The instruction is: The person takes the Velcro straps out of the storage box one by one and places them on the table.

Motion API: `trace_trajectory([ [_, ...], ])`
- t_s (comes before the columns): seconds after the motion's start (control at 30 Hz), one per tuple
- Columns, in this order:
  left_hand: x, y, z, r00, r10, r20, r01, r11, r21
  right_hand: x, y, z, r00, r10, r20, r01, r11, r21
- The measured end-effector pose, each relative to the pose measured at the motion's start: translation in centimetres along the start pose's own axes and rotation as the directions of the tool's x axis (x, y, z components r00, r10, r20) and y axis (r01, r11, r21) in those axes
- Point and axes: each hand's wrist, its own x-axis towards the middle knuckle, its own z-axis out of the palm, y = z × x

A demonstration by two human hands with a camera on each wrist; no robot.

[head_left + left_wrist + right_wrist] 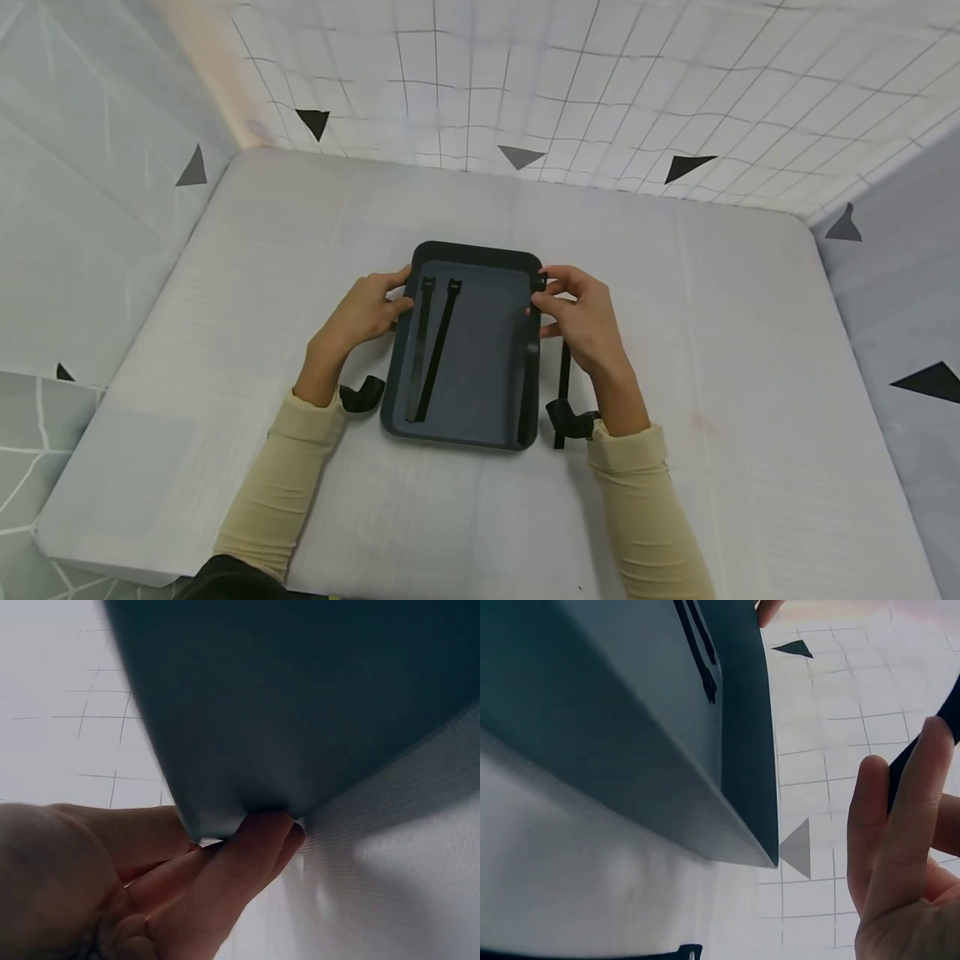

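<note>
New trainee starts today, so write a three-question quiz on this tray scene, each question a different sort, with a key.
1. True or false: both straps lie loose inside the tray.
2. What does the right hand pinch? A) a strap end B) a cup C) a pen
3. Fill in: the left hand holds the tray's ____ edge.

Key: 1 true; 2 A, a third strap held at the tray's right rim; 3 left.

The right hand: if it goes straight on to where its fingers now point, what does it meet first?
Probably the raised right rim of the dark rectangular tray; the right hand, pinching a black strap, is already at it.
</note>
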Motion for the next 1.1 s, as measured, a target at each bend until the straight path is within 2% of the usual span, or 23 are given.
trace_trajectory([
  [0.43, 0.1, 0.3, 0.1, 1.000, -0.007, -0.002, 0.007, 1.000, -0.006, -0.3, 0.3, -1.3, 1.000, -0.018, -0.020, 0.017, 0.999, -0.031],
  [0.67, 0.1, 0.2, 0.0, 1.000, -0.012, 0.000, 0.012, 1.000, -0.004, -0.5, 0.3, -1.8, 0.999, 0.017, -0.040, -0.019, 0.999, -0.050],
  [1.1, 0.0, -0.2, 0.1, 1.000, 0.011, -0.010, -0.011, 1.000, 0.015, -0.8, 0.8, -2.5, 0.999, 0.007, -0.045, -0.007, 1.000, 0.004],
])
